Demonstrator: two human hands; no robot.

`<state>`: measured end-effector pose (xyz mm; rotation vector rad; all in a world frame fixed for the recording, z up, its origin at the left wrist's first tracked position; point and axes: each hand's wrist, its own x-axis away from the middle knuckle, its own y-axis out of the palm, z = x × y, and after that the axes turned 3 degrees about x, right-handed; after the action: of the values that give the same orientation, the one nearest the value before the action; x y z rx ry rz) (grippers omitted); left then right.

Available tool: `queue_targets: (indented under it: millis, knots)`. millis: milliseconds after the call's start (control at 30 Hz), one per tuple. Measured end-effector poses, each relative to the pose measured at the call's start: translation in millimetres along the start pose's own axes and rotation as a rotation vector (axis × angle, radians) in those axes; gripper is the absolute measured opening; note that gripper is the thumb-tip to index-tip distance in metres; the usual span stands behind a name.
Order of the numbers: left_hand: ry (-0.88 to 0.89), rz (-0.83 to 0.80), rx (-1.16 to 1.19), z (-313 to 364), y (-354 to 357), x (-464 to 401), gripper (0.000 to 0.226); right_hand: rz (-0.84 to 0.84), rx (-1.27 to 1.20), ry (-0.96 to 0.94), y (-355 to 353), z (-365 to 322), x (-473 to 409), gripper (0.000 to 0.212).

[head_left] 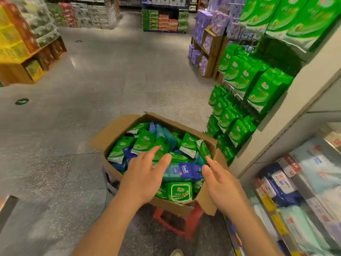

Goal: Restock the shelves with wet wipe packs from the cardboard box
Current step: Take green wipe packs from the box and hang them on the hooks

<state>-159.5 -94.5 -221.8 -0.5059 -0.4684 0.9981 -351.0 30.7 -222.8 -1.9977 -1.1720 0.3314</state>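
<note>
An open cardboard box (120, 126) stands on a red plastic stool (191, 224) in front of me, filled with several green and blue wet wipe packs (144, 143). A flat green pack (180, 192) lies at the near side and a blue pack (190, 169) across the middle. My left hand (143, 177) hovers over the box with fingers spread and straight, holding nothing. Over the box's right side my right hand (221, 187) is stretched out, also empty. Green wipe packs (258, 93) hang on a wire rack at the right.
Shelves (302, 191) with blue and pale packs and price tags run along the near right. Purple packs on wooden crates (208, 43) stand farther back. A wooden display (27, 56) with yellow and red goods is at the left. Grey floor (73, 126) lies open between them.
</note>
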Motion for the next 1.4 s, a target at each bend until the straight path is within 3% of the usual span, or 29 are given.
queue_targets:
  millis: [233,400,600,900,1067,1200,1300,1400]
  knots:
    - [-0.113,-0.048,-0.006,9.7,13.5,-60.0,0.102,-0.079,-0.116,0.057,-3.7,23.5,-68.6,0.053]
    - [-0.200,-0.057,0.003,-0.3,30.4,-78.3,0.068,-0.162,-0.154,0.130,-2.2,42.9,-96.7,0.054]
    - [-0.213,-0.064,-0.010,-1.4,42.9,-100.3,0.058,-0.189,-0.198,0.187,5.7,63.3,-112.9,0.051]
    - [-0.225,-0.134,0.184,-23.1,63.7,-127.1,0.032,-0.313,-0.163,0.358,43.7,73.8,-135.7,0.056]
    - [-0.242,-0.308,0.020,-59.1,76.0,-151.7,0.040,-0.301,-0.188,0.525,72.2,83.3,-143.7,0.048]
    - [-0.229,-0.524,-0.094,-90.2,89.0,-173.7,0.047,-0.208,-0.401,0.750,104.0,93.2,-142.1,0.051]
    - [-0.128,-0.636,-0.229,-108.3,94.4,-181.6,0.037,-0.166,-0.548,0.882,123.4,87.5,-144.0,0.046]
    - [-0.040,-0.696,-0.310,-122.9,92.0,-184.7,0.033,-0.097,-0.557,0.954,141.6,83.8,-151.5,0.077]
